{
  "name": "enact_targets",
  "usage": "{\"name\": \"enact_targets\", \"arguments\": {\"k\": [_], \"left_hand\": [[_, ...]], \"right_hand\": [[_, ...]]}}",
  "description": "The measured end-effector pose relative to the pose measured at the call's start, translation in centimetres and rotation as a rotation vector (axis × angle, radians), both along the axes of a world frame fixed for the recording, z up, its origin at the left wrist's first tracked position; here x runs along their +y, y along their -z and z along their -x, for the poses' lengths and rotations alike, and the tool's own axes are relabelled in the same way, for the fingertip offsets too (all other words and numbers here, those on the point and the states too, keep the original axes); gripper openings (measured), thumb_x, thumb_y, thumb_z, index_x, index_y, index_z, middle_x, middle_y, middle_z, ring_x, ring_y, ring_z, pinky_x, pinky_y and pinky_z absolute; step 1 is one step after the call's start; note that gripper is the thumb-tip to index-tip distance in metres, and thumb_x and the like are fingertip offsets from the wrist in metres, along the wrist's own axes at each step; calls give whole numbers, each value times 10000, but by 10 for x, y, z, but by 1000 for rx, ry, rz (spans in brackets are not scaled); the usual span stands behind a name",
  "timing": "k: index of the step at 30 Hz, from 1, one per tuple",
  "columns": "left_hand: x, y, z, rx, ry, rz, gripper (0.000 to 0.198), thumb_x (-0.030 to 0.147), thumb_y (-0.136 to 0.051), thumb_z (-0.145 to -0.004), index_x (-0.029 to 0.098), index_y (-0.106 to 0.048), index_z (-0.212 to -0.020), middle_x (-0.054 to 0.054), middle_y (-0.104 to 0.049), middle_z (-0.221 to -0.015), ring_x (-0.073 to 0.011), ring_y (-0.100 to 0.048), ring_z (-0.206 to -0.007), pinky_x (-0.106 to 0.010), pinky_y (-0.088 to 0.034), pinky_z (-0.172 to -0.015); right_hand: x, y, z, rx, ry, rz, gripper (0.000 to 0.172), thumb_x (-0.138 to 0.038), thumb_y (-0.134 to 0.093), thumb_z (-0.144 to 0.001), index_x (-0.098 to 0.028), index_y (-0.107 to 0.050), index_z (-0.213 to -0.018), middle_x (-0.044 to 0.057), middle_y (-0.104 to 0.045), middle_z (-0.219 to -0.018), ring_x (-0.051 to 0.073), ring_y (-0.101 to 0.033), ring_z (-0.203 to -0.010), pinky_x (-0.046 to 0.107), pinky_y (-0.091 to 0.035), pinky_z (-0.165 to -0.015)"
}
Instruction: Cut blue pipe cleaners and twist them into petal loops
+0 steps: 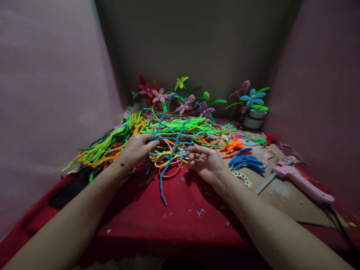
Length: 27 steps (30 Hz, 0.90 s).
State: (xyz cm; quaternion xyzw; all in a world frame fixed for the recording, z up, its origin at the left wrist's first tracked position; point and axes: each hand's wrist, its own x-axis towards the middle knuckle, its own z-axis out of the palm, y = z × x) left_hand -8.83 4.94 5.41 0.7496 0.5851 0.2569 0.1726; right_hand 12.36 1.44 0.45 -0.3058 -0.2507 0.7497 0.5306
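My left hand (138,150) pinches a fuzzy blue pipe cleaner (161,122), which slants up over the pile. Beside scissors (172,173) with yellow and red handles, my right hand (206,162) is turned palm inward, its fingers curled together. The scissors' blades reach toward those fingertips; whether they touch, I cannot tell. Anything small inside the right fingers is hidden. A second blue pipe cleaner (162,187) lies across the scissors between my hands, its lower end on the red cloth (185,217). Behind both hands spreads a tangled heap of green, orange and other pipe cleaners (197,123).
Short orange pieces (234,145) and blue pieces (247,162) lie on cardboard (287,195) at right, near a tape roll (244,179) and a pink glue gun (302,179). Pipe-cleaner flowers (184,107) stand behind, with a jar (254,118). A dark flat object (66,193) rests at left.
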Motion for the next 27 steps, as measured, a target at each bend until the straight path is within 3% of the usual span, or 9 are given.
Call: {"name": "enact_targets", "arguments": {"k": [6,10,13,15,18,22,24,27], "left_hand": [[-1,9,-23,283,239,-32,331,378,-422,-794,149,-648,-719,-5,-568,-581,-125,-481,-556,-227,-330,-550],[7,16,-29,366,289,-71,358,349,-378,-827,153,-663,-735,-32,-611,-645,-138,-518,-589,-237,-352,-582],[10,16,-25,376,229,-144,357,336,-361,-839,170,-677,-825,-58,-647,-785,-161,-552,-693,-245,-376,-638],[9,12,-19,427,118,-252,361,340,-352,-847,178,-674,-845,-70,-637,-816,-173,-554,-723,-255,-383,-655],[0,-3,-12,461,-87,-470,369,341,-339,-858,159,-657,-813,-89,-612,-812,-189,-551,-729,-273,-387,-664],[-21,-30,-20,242,-119,-611,310,375,-398,-844,190,-639,-784,-24,-610,-720,-155,-541,-691,-245,-375,-644],[-31,-35,-34,134,3,-486,305,390,-419,-830,182,-631,-760,6,-573,-623,-120,-494,-584,-218,-350,-566],[-37,-24,-59,93,309,-237,313,359,-406,-825,159,-621,-715,16,-533,-577,-100,-454,-543,-198,-335,-540]], "right_hand": [[-10,0,15,-292,-2,-122,128,-181,-641,-622,-118,-582,-717,9,-579,-563,76,-497,-436,217,-393,-456],[-11,2,19,-394,10,-125,116,-112,-599,-631,-114,-575,-745,-3,-561,-518,78,-510,-442,207,-404,-454],[-9,4,19,-406,-11,-125,156,-98,-579,-647,-105,-587,-803,3,-579,-525,79,-522,-443,207,-432,-466],[-8,6,18,-410,-23,-124,193,-101,-579,-657,-100,-595,-849,5,-586,-518,80,-520,-428,206,-434,-457],[-7,7,18,-414,-37,-124,239,-112,-598,-653,-97,-608,-891,5,-586,-500,85,-518,-411,202,-418,-426],[-10,3,17,-312,-26,-206,222,-216,-647,-657,-116,-627,-853,29,-634,-643,84,-540,-445,197,-396,-408],[-10,-1,16,-219,-4,-310,285,-305,-654,-679,-150,-632,-917,20,-642,-721,73,-537,-467,200,-405,-433],[-9,-6,14,-124,93,-456,305,-347,-653,-690,-189,-647,-950,-29,-596,-654,52,-476,-468,191,-392,-462]]}}
